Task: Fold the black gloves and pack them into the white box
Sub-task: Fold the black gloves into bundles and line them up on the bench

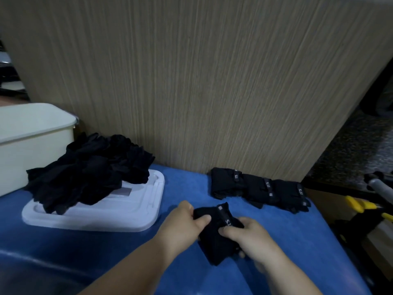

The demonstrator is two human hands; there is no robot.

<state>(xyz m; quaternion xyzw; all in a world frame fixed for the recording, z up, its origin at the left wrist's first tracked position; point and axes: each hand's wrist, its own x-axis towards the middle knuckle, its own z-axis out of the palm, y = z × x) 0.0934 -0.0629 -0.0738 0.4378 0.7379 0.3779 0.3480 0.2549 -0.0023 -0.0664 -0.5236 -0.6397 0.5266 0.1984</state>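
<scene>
A black glove (214,237) with a small white label lies on the blue table near its front right, held between both hands. My left hand (182,222) grips its left edge, thumb on top. My right hand (246,237) pinches its right side, fingers curled around the fabric. A heap of loose black gloves (87,173) sits on the white box lid (127,216) at the left. The white box (32,133) stands behind the heap at the far left. Three folded gloves (259,188) lie in a row by the wooden panel.
A tall wood-grain panel (202,81) stands along the table's back edge. The blue table surface (63,248) ends at the right, where yellow-handled tools (361,206) and dark equipment sit lower down. Floor shows beyond at the far right.
</scene>
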